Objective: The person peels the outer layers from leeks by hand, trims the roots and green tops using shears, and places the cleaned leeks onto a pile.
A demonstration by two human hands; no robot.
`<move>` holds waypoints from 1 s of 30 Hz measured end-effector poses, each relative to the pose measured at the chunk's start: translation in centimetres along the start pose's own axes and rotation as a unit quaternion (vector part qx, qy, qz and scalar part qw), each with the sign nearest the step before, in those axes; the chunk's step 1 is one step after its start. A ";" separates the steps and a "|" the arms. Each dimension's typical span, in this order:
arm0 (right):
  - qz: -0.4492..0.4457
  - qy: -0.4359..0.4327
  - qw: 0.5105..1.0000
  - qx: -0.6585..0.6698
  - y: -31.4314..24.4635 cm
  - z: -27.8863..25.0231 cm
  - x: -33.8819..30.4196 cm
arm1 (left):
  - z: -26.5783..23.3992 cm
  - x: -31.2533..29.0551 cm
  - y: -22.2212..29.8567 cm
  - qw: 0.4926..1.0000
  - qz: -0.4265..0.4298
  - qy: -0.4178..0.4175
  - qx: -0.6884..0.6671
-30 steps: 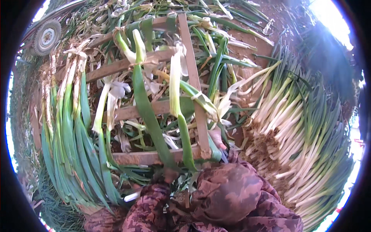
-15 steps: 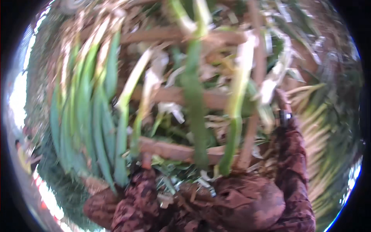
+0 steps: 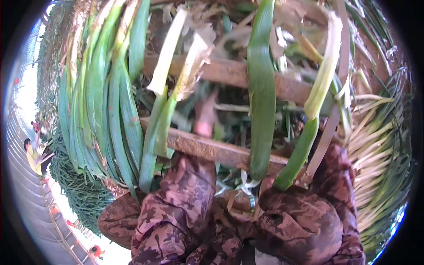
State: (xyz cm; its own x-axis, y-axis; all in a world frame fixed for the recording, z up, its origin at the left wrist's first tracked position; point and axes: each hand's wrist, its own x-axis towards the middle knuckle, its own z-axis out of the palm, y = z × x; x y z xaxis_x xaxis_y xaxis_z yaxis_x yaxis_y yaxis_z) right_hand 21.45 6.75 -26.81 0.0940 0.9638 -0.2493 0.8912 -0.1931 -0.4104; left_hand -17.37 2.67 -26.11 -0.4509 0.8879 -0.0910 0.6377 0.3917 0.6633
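Note:
A wooden rack [image 3: 229,152] lies before me, with long green onions [image 3: 99,97] laid over its left side. Past the near slat reaches my left hand [image 3: 204,121], smeared by motion; whether it holds anything does not show. Close to it on the left hang two stalks with pale, peeling ends, one of them a ragged onion stalk [image 3: 165,104]. My right sleeve [image 3: 340,165] stretches up on the right, but the hand is hidden behind an upright strip and a pale-stemmed onion [image 3: 324,73]. A broad green leaf [image 3: 261,95] hangs between my arms.
Rows of white-stemmed onions [image 3: 369,172] lie stacked at the right. A dark green heap of leaves [image 3: 70,190] is at the left, with people far beyond it. Peeled skins and scraps lie beneath the slats. My camouflage-clad knees [image 3: 304,221] are at the near edge.
My left hand has reached forward past the near slat, its sleeve now further up. The right hand, partly visible before, is now hidden. The view has shifted, moving the hanging stalks to the right.

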 end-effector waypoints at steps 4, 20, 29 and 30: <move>-0.020 -0.023 0.999 0.025 -1.4 0.0 -3.7 | -3.2 4.8 6.5 0.951 0.297 -0.041 0.073; -0.118 -0.391 0.910 0.076 -11.3 5.5 -21.4 | -8.1 -26.7 -11.9 0.668 -0.069 -0.705 0.227; -0.092 -0.409 0.906 0.053 -8.3 4.9 -20.7 | -5.2 -10.9 -10.5 0.871 -0.307 -0.269 -0.273; -0.091 -0.411 0.905 0.057 -8.3 4.7 -20.7 | -5.6 -8.3 -9.6 0.834 -0.315 -0.178 -0.417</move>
State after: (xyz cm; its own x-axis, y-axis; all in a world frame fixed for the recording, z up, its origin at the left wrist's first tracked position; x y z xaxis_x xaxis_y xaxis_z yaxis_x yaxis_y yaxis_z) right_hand 10.01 -12.48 -22.36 -0.4539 0.5282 -0.7176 0.8027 -0.1072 -0.5866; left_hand -23.26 -9.83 -27.56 -0.2235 0.6427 -0.7328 -0.3795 0.6352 0.6727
